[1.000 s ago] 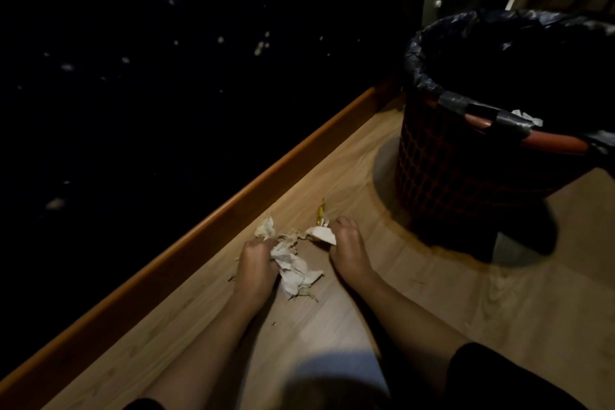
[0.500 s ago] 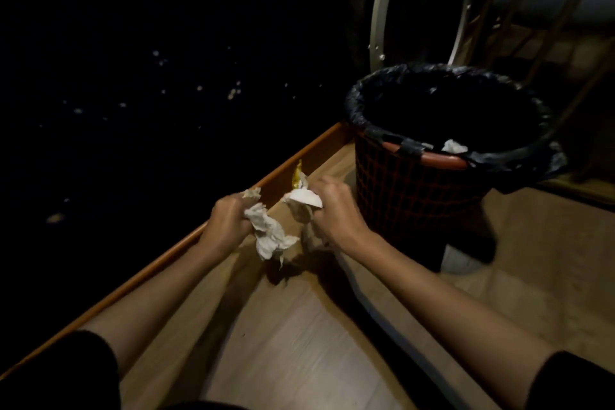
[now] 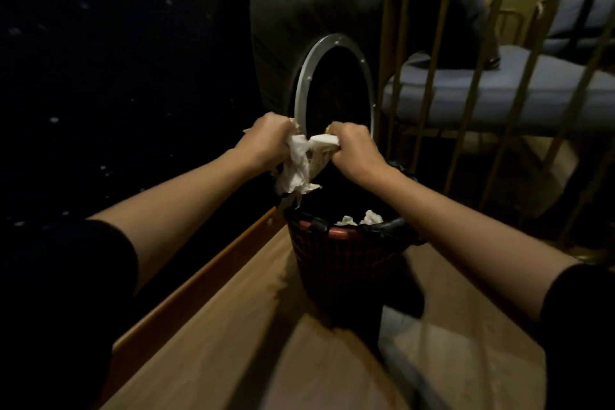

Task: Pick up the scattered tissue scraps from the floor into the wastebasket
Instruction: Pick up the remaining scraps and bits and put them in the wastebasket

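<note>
Both my hands hold crumpled white tissue scraps [image 3: 297, 166] right above the wastebasket [image 3: 346, 256], a red mesh bin lined with a black bag. My left hand [image 3: 266, 140] is closed on a bunch that hangs down over the bin's far left rim. Beside it, almost touching, my right hand [image 3: 354, 148] is closed on a smaller wad with a bit of yellow in it. More white scraps [image 3: 361, 219] lie inside the bin near its front rim.
The wastebasket stands on a light wood floor [image 3: 253, 343] bordered on the left by an orange-brown edge [image 3: 206, 271]. Beyond that edge is a dark area with pale specks. A round metal-rimmed opening [image 3: 334, 90] and a railed bed frame [image 3: 466, 83] stand behind.
Both hands have gathered the scraps off the floor, lifted them and carried them to above the wastebasket. The view has tilted up from the floor.
</note>
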Demonstrator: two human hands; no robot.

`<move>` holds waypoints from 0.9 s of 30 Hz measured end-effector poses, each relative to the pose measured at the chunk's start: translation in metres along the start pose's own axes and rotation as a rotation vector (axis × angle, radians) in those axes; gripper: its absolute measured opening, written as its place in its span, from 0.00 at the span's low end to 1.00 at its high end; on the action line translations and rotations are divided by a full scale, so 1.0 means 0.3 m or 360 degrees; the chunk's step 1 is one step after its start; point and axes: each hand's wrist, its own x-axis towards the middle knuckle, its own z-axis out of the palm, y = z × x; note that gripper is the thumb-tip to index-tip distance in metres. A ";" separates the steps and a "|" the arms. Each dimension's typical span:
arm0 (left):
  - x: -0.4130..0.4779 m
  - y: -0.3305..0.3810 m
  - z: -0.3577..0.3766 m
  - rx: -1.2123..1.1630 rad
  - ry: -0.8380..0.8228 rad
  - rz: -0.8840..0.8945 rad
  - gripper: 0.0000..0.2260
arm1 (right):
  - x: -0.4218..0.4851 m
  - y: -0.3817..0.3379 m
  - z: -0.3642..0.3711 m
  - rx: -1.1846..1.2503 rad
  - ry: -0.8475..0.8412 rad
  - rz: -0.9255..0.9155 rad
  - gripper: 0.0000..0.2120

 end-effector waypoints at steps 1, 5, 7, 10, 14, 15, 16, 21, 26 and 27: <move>0.034 0.036 0.005 -0.0006 -0.0029 -0.0013 0.05 | 0.003 0.028 -0.026 -0.0012 0.0008 0.0043 0.08; 0.089 0.165 0.100 -0.0127 -0.0170 -0.0083 0.14 | -0.047 0.127 -0.058 -0.0095 -0.0081 0.0297 0.10; 0.075 0.220 0.181 -0.0278 -0.0310 -0.0162 0.31 | -0.088 0.178 -0.029 -0.0168 -0.0235 0.0468 0.11; 0.057 0.266 0.278 -0.0326 -0.0488 -0.0272 0.31 | -0.142 0.241 0.016 -0.0161 -0.0416 0.0613 0.06; 0.017 0.236 0.324 -0.0359 -0.0774 -0.0203 0.15 | -0.192 0.266 0.054 -0.0107 -0.0686 0.0688 0.05; 0.006 0.217 0.330 -0.0386 -0.0786 -0.0190 0.15 | -0.200 0.265 0.060 -0.0100 -0.0762 0.0672 0.08; -0.003 0.195 0.332 -0.0407 -0.0743 -0.0179 0.16 | -0.203 0.263 0.067 -0.0090 -0.0810 0.0659 0.10; -0.063 0.064 0.263 -0.0528 -0.0069 -0.0218 0.10 | -0.189 0.168 0.107 -0.0139 -0.0464 0.0460 0.13; -0.204 -0.115 0.259 -0.0349 0.0417 -0.0329 0.08 | -0.232 -0.054 0.218 0.0058 0.0251 -0.0196 0.06; -0.244 -0.149 0.274 -0.0331 0.0415 -0.0380 0.08 | -0.256 -0.098 0.252 0.0120 0.0254 -0.0301 0.06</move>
